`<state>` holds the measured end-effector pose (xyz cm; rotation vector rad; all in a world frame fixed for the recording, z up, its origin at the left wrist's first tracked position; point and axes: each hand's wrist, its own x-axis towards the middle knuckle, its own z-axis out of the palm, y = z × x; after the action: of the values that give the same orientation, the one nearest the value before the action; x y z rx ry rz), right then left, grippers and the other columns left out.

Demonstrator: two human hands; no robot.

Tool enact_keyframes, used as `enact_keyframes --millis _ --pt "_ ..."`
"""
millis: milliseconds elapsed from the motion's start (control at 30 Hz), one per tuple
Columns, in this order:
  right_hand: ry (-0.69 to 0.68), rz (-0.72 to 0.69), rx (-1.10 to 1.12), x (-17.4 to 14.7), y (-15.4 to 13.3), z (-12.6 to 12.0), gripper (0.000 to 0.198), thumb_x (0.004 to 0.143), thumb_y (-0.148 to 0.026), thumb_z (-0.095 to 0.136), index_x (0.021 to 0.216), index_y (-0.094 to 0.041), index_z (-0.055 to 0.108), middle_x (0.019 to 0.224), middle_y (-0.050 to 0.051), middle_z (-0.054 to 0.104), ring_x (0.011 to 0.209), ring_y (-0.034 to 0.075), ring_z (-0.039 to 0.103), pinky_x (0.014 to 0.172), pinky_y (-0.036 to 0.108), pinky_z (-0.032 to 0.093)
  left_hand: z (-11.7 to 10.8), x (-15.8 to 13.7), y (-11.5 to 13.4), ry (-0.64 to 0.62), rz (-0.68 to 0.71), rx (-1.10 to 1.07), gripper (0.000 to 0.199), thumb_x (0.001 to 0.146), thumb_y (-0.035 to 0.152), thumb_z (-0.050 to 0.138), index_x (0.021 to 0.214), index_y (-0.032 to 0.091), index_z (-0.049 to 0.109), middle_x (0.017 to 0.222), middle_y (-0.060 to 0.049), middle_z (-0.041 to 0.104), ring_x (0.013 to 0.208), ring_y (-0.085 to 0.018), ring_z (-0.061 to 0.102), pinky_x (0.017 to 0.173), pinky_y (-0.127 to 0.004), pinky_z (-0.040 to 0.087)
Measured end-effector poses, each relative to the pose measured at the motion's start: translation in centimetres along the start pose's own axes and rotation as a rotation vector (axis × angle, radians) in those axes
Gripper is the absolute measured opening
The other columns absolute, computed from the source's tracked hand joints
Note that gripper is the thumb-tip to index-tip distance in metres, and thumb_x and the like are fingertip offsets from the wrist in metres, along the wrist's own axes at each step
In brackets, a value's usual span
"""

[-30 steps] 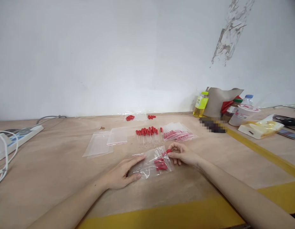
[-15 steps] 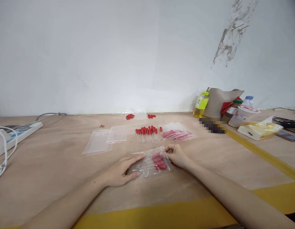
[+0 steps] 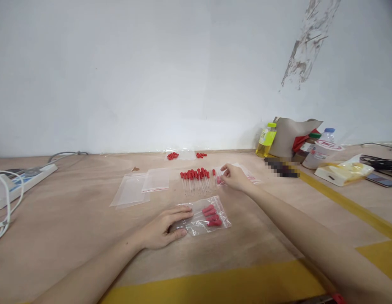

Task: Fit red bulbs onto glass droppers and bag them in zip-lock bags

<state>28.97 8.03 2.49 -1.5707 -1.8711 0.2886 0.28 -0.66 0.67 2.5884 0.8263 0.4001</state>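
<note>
My left hand [image 3: 166, 226] lies on the left end of a clear zip bag [image 3: 199, 230], its fingers stretched out and apart. Inside that bag are several droppers with red rubber bulbs [image 3: 211, 216], the bulbs toward the right. Beyond it, loose red-bulbed droppers [image 3: 196, 179] lie in a row, bulbs away from me. A single dropper [image 3: 214, 172] sits just right of the row. My right hand [image 3: 234, 177] hovers beside this one, fingers curled with thumb and forefinger apart, nothing visible between them. It partly covers a pile of filled bags [image 3: 251, 177].
Flat zip bags [image 3: 154, 179] lie left of the droppers. Small bags with red bulbs [image 3: 172, 156] rest by the wall. A power strip [image 3: 40, 175] is at left. A yellow-capped bottle [image 3: 266, 140], a plastic tub [image 3: 322, 155] and a tissue pack [image 3: 344, 171] stand right.
My right hand has let go of the zip bag's right end and moved away from me, up to the single dropper and the filled bags. My left hand stays on the bag.
</note>
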Motion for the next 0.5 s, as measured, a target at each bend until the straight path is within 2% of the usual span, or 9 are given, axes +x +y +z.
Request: enact_keyframes --millis 100,167,300,500 --pt "-0.010 0.159 -0.109 3.1 -0.3 1.4 0.043 0.067 -0.012 0.055 0.110 -0.012 0.048 0.079 0.008 0.064 0.078 0.018 0.059 0.067 0.025 0.043 0.0 0.0 0.0 -0.010 -0.005 0.007 0.045 0.086 0.036 0.045 0.129 0.026 0.039 0.136 -0.004 0.037 0.124 -0.022 0.033 0.102 -0.040 0.028" --pt "-0.031 0.220 -0.133 4.6 -0.4 2.7 0.040 0.064 -0.011 0.059 0.104 -0.010 0.053 0.083 0.014 0.064 0.084 0.022 0.059 0.068 0.026 0.044 0.0 0.0 -0.1 -0.014 -0.006 0.010 0.045 0.086 0.036 0.045 0.129 0.026 0.038 0.136 -0.004 0.037 0.124 -0.021 0.034 0.103 -0.039 0.028" --pt "-0.075 0.326 -0.144 6.5 -0.4 4.6 0.025 0.057 -0.008 0.063 0.082 -0.008 0.062 0.079 0.021 0.064 0.082 0.030 0.061 0.063 0.030 0.045 0.1 0.0 -0.2 -0.012 -0.001 0.010 0.045 0.086 0.037 0.045 0.129 0.026 0.038 0.136 -0.004 0.037 0.124 -0.022 0.034 0.102 -0.040 0.029" --pt "-0.029 0.442 -0.063 7.3 -0.8 5.5 0.026 0.054 -0.011 0.066 0.081 -0.010 0.064 0.083 0.021 0.064 0.082 0.031 0.061 0.059 0.031 0.046 0.1 -0.1 -0.2 -0.012 -0.001 0.006 0.045 0.086 0.036 0.045 0.129 0.026 0.039 0.136 -0.003 0.036 0.124 -0.021 0.034 0.103 -0.038 0.029"
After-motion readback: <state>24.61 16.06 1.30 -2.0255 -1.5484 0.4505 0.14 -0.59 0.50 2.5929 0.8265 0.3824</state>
